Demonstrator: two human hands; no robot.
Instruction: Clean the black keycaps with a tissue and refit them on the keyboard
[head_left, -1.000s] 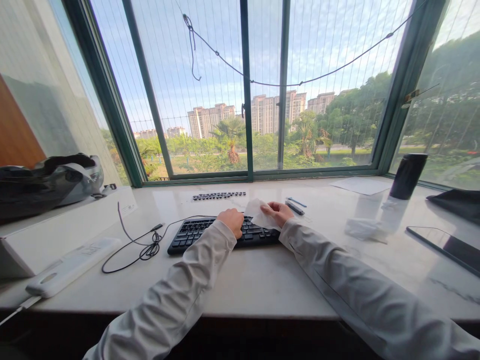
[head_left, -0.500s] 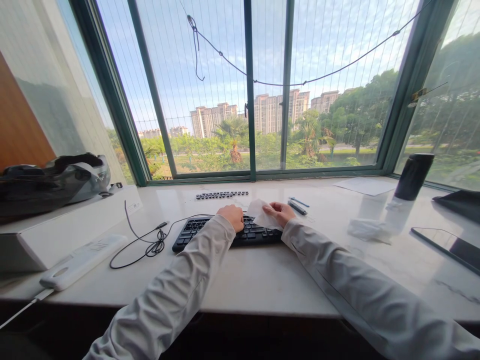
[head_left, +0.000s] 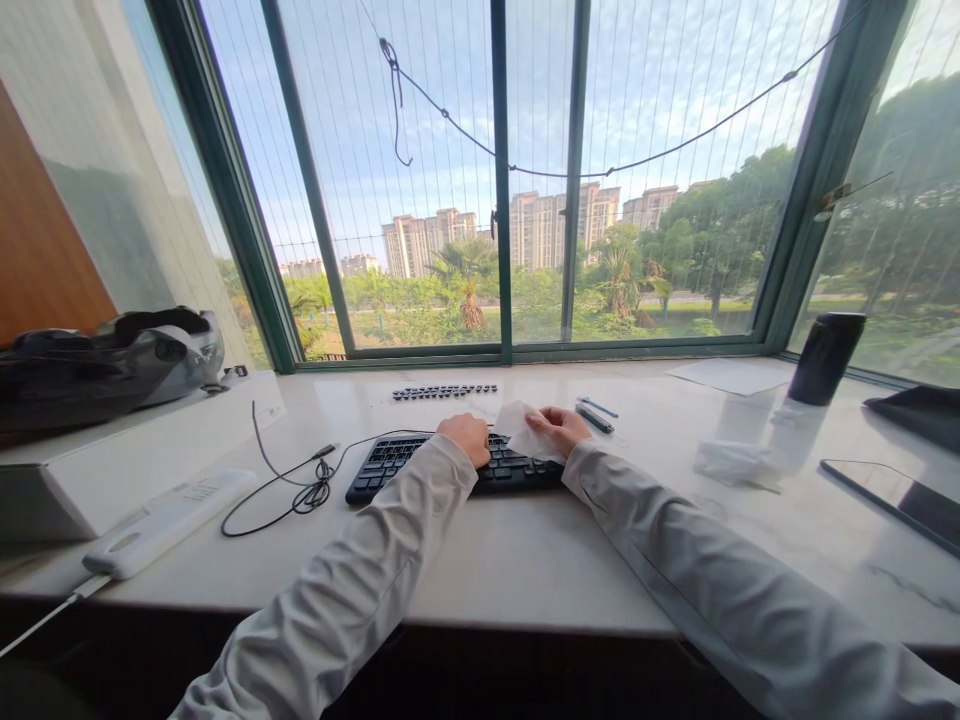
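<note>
A black keyboard (head_left: 382, 468) lies on the white marble-like ledge beneath both arms. My left hand (head_left: 466, 440) is closed over its middle, knuckles up, and the hand itself hides whatever the fingers hold or touch. Just to its right, my right hand (head_left: 564, 430) pinches a thin white tissue (head_left: 517, 430) that hangs over the keys. Behind the keyboard, several loose black keycaps (head_left: 445, 392) stand in rows. A dark pen-like tool (head_left: 595, 417) and a thin blue stick (head_left: 600, 407) lie beyond my right hand.
Left of the keyboard is a coiled black cable (head_left: 311, 492), then a white power strip (head_left: 171, 522) and a white box (head_left: 82, 480) with a dark bag on it. To the right are crumpled clear plastic (head_left: 735, 464), a phone-like tablet (head_left: 892, 500) and a black cylinder (head_left: 826, 358).
My left hand has shifted very slightly to the right over the keys. The right hand and tissue look almost the same; the whole view has tilted a little.
</note>
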